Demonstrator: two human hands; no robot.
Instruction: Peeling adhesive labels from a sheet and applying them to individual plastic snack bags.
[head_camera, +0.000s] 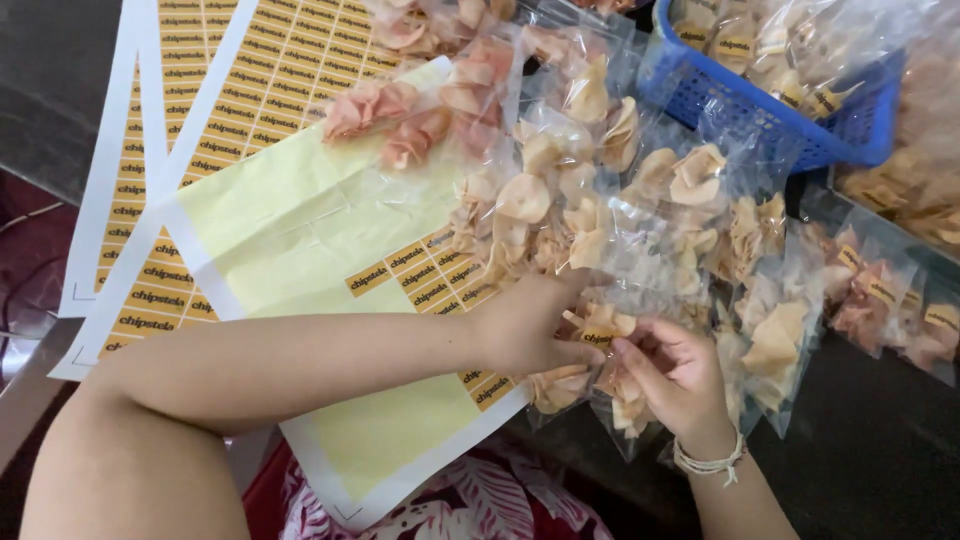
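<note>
Two hands meet on clear snack bag at near desk edge: left hand fingers pinch small yellow label, right hand fingers grip bag. You press label flat, smooth outward, keep plastic taut.

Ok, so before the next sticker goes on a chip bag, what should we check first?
1. Bag held by both hands: ok, left hand and right hand both grip it.
2. Sticker pressed flat on the bag: cannot tell, fingers cover part of it.
3. Stickers left on the sheet: ok, a few rows remain beside the left hand.
4. Spare sheets: ok, full ones lie underneath.
5. Bags still waiting: ok, a pile lies just past the hands.
6. Room in the blue basket: cannot tell, it looks fairly full.
</note>
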